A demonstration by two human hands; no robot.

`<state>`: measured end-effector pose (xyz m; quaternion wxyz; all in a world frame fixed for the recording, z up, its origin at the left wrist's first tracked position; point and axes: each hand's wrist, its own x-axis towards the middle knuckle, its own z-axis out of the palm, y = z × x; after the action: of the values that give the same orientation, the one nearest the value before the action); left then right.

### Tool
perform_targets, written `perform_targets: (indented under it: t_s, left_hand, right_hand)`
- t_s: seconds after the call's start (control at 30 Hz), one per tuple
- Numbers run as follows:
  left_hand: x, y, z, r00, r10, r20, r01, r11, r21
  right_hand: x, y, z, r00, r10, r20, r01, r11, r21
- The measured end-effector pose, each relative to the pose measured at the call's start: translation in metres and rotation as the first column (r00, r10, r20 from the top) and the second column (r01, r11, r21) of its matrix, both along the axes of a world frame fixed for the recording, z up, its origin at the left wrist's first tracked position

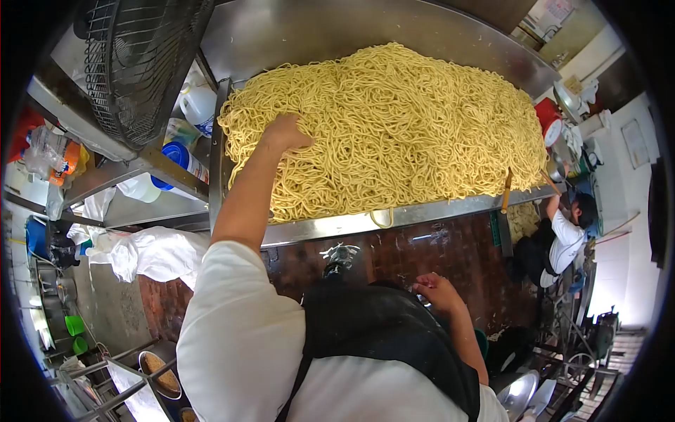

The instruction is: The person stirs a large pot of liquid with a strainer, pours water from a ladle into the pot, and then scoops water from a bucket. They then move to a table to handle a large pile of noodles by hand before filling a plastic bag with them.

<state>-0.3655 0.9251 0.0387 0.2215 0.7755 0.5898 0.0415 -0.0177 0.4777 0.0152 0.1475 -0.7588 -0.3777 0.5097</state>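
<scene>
L to R: a wire-guarded fan (140, 63) hangs over a metal shelf (151, 190) w/ plastic bottles (184, 160); white cloth (151, 253) lies bunched below it. Next, the person's left hand (285, 133) reaches up onto a big mound of yellow noodles (394, 126) spread across a steel table (351, 225), touching the heap near its left edge. Fingers are curled down into the strands, partly closed; whether they actually grip a bunch can't be told, since the tips are buried. Center-right, the right hand (437, 290) hangs low by the black apron (380, 330), well apart from the noodles, fingers loosely bent, nothing visibly held. Far right, a co-worker in a white shirt (562, 243) stands at the table's end, arm raised toward the heap's edge.

Judging by the pile, work looks early: the noodles lie as one broad, mostly unbroken mass covering nearly the whole tabletop, w/ only the left corner being handled, so most is left.
</scene>
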Motion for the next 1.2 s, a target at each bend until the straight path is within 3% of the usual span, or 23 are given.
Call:
perform_targets:
  t_s: [0.03,0.1,0.17,0.27,0.4,0.47,0.5,0.53,0.57,0.6,0.63,0.7,0.73,0.8,0.87,1.0,1.03,1.1,1.17,1.2]
  left_hand:
    - [0.003,0.001,-0.001,1.0,0.004,0.001,-0.004,1.0,-0.002]
    - [0.021,0.005,-0.006,0.977,0.112,-0.182,-0.12,0.992,-0.034]
    - [0.026,0.018,-0.001,0.984,0.107,-0.14,-0.121,0.988,-0.098]
    - [0.033,0.055,-0.004,0.986,0.085,-0.144,-0.112,0.975,-0.194]
    - [0.032,0.078,-0.037,0.981,0.184,-0.066,-0.193,0.965,-0.177]
    - [0.031,0.058,-0.019,0.966,0.25,0.061,-0.25,0.968,-0.014]
    - [0.026,0.062,-0.034,0.966,0.254,0.052,-0.254,0.967,-0.009]
    - [0.018,0.072,-0.057,0.971,0.222,0.089,-0.21,0.97,-0.122]
    - [0.016,0.063,-0.047,0.973,0.194,0.127,-0.161,0.959,-0.235]
    - [0.018,0.037,-0.035,0.907,0.335,0.254,-0.255,0.919,-0.301]
    - [0.015,0.025,-0.036,0.911,0.336,0.24,-0.261,0.919,-0.296]
    - [0.014,0.012,-0.035,0.639,0.358,0.681,-0.18,0.93,-0.32]
    - [0.022,-0.002,-0.006,0.464,0.187,0.866,-0.158,0.979,-0.128]
    - [0.022,0.012,0.045,0.43,0.463,0.776,-0.335,0.879,-0.339]
    - [0.011,0.059,0.066,0.199,0.357,0.913,-0.233,0.922,-0.309]
    - [0.003,0.098,0.164,0.056,0.203,0.978,-0.137,0.971,-0.194]
    - [0.011,0.088,0.182,0.055,0.207,0.977,-0.135,0.971,-0.198]
    - [0.038,0.061,0.207,-0.071,0.051,0.996,-0.147,0.987,-0.061]
    - [0.043,0.081,0.176,-0.01,-0.031,0.999,-0.202,0.979,0.028]
    - [0.038,0.1,0.151,0.264,0.033,0.964,-0.052,0.998,-0.02]
  right_hand:
    - [0.007,-0.002,-0.008,1.0,0.014,0.028,-0.015,0.999,0.028]
    - [0.014,-0.001,-0.012,0.998,0.023,0.055,-0.026,0.998,0.053]
    - [0.015,0.0,-0.003,0.997,-0.076,0.034,0.076,0.997,-0.007]
    - [0.017,0.001,0.009,0.992,-0.044,0.12,0.047,0.999,-0.023]
    - [0.029,-0.015,-0.003,0.987,-0.003,0.159,0.012,0.998,-0.059]
    - [0.029,-0.02,-0.004,0.99,-0.035,0.137,0.039,0.999,-0.025]
    - [0.031,-0.025,-0.01,0.991,-0.031,0.127,0.035,0.999,-0.023]
    - [0.035,-0.031,-0.021,0.994,-0.091,0.066,0.091,0.996,0.002]
    - [0.033,-0.035,-0.024,0.989,-0.149,0.001,0.149,0.989,0.018]
    - [0.03,-0.041,-0.027,0.989,-0.148,-0.016,0.148,0.989,0.013]
    - [0.029,-0.045,-0.031,0.994,-0.103,0.026,0.103,0.995,-0.005]
    - [0.025,-0.036,-0.021,0.996,-0.051,0.072,0.052,0.999,-0.011]
    - [0.016,-0.03,-0.008,0.996,-0.082,0.035,0.083,0.996,-0.013]
    - [0.017,-0.03,-0.005,0.995,-0.102,0.001,0.102,0.994,-0.027]
    - [0.028,-0.032,-0.022,0.995,-0.1,0.005,0.1,0.994,0.052]
    - [0.033,-0.032,-0.014,0.991,-0.135,-0.026,0.136,0.987,0.083]
    - [0.035,-0.036,-0.018,0.989,-0.144,-0.02,0.145,0.986,0.08]
    - [0.036,-0.039,-0.02,0.989,-0.149,-0.01,0.15,0.986,0.079]
    - [0.033,-0.043,-0.02,0.989,-0.14,0.036,0.139,0.99,0.024]
    - [0.033,-0.046,-0.024,0.99,-0.138,0.037,0.138,0.99,0.022]
